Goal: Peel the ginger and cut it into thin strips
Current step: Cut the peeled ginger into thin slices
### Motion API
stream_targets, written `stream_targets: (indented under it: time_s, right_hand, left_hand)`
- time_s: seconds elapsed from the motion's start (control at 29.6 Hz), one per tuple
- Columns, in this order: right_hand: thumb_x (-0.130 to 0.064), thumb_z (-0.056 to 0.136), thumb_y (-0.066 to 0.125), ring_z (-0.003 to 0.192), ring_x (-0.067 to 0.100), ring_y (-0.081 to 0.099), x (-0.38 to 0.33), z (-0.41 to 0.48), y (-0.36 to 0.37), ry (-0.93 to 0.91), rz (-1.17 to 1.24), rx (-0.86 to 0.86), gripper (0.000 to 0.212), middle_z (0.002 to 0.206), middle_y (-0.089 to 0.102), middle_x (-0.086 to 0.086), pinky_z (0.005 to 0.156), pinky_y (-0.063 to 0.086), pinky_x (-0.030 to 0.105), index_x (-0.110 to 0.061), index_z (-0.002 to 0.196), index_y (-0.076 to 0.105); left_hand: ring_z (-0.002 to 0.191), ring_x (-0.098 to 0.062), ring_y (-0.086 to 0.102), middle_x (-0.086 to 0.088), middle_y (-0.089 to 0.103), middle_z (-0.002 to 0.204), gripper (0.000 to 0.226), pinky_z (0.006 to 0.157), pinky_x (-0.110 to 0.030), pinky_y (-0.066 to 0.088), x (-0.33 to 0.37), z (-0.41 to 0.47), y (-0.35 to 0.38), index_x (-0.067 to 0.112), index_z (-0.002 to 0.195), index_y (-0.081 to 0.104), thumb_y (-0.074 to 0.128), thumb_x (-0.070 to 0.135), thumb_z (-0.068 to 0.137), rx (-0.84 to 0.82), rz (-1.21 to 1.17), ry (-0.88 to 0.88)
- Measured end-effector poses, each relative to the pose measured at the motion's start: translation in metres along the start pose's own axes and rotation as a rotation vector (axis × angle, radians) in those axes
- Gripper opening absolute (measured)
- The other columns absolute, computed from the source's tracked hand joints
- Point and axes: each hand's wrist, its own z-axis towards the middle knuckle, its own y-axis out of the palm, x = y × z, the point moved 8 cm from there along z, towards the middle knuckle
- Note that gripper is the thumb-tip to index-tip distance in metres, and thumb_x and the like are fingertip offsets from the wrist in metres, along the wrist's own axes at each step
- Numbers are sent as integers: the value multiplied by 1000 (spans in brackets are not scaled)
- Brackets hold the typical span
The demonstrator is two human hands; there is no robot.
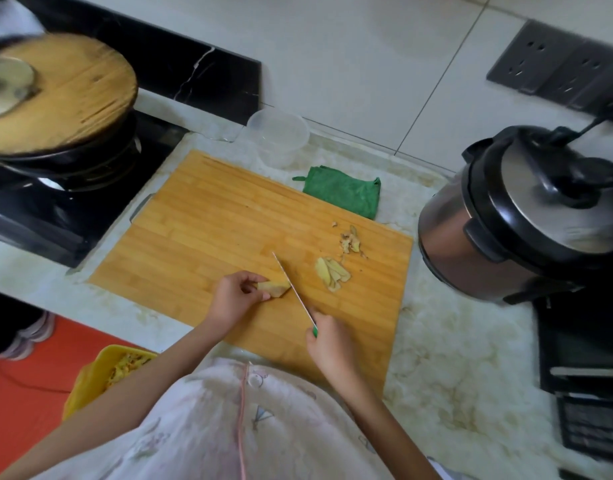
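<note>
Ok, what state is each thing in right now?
Ginger: held on the board by left hand.
Knife: gripped by right hand, edge at the ginger.
Slices: piled right of the knife.
Pot: covered by wooden lid.
Cooker: closed.
Tub: uncovered.
Cloth: folded.

On the bamboo cutting board [211,230], the left hand [234,294] pinches a ginger piece [274,288] while the right hand [329,342] grips a green-handled knife [293,287], blade against it. Ginger slices [331,271] lie at three o'clock, peelings [350,240] beyond.

Left grip [234,292] pinching ginger [274,288], fingers curled, right grip [329,344] apparently wrapped round knife [300,299] handle, forearms bare, reaching forward
</note>
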Motion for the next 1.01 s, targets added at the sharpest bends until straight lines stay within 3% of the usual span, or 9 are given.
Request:
stream_targets:
  time_s: [0.2,0.3,0.44,0.51,0.57,0.74,0.88,1.01]
  right_hand:
    - [-13,93,45,50,9,44,6,9,-9,29,180,53,19,77,64,6,41,27,19,-9,98,63]
    - [-12,93,46,55,13,47,2,2,-4,-8,165,13,16,73,61,3,43,27,17,-10,91,62]
    - [-12,93,45,67,18,49,-4,-3,0,-24,129,8,13,64,46,-7,55,31,27,-17,83,50]
    - [-10,93,46,72,23,54,-7,-5,1,-21,123,10,11,69,55,-2,58,32,26,-17,89,55]
    - [-9,92,46,82,27,62,-10,-5,1,-21,125,22,18,87,67,8,60,34,25,-11,102,61]
    - [-9,93,47,92,27,65,-10,6,6,3,99,32,29,102,69,10,64,40,25,-11,119,59]
    - [-8,92,48,87,29,64,-9,15,5,9,125,4,24,97,69,13,61,36,24,-8,110,63]
    - [-12,93,46,67,27,54,-13,43,-3,29,195,-12,20,73,58,7,54,34,28,-3,100,64]
  left_hand:
    - [63,-9,55,-1,60,61,29,62,-8,42,1,1,0,12,93,68,81,0,70,-5,-2,-15]
    - [63,-9,55,0,59,60,29,64,-10,42,1,1,0,11,93,68,82,-1,70,2,6,-5]
    - [56,1,54,2,59,57,30,64,-10,42,-1,-1,-1,11,93,69,82,-2,69,10,8,-3]
    - [54,5,54,3,58,56,30,63,-8,41,0,-2,-1,12,92,69,82,-1,69,14,7,11]
    - [53,6,53,3,57,56,29,61,-7,41,2,-1,0,13,90,68,82,-1,69,10,7,18]
    - [52,6,53,1,56,56,29,60,-6,40,4,2,1,12,91,68,82,-2,69,-8,-8,25]
    - [53,1,53,2,57,56,29,62,-9,41,3,3,0,11,91,68,82,-1,69,-27,-7,28]
    - [57,1,55,1,59,58,30,64,-8,41,2,4,0,12,91,67,81,-2,69,-40,0,31]
